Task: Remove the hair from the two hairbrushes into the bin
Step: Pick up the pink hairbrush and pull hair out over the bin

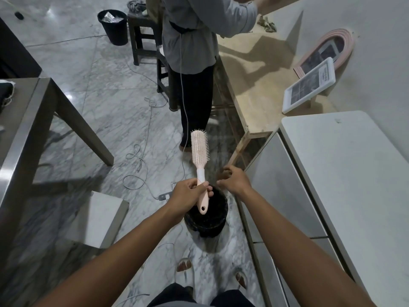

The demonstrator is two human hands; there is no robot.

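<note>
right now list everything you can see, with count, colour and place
pink plastic hairbrush: 1, pink with white neck, held upright above the near bin
round black bin: 1, black, on the floor under the hands
second black bin: 1, black, far left, by a stool
dark stools: 2, dark brown, by the standing person
standing person: 1, grey top, black trousers, at the wooden bench
wooden bench: 1, tan, right
white tablet: 1, on the bench
white table: 1, right
cables: several, white, on the marble floor
left hand: grips the brush handle
right hand: fingers pinched over the bin
</note>
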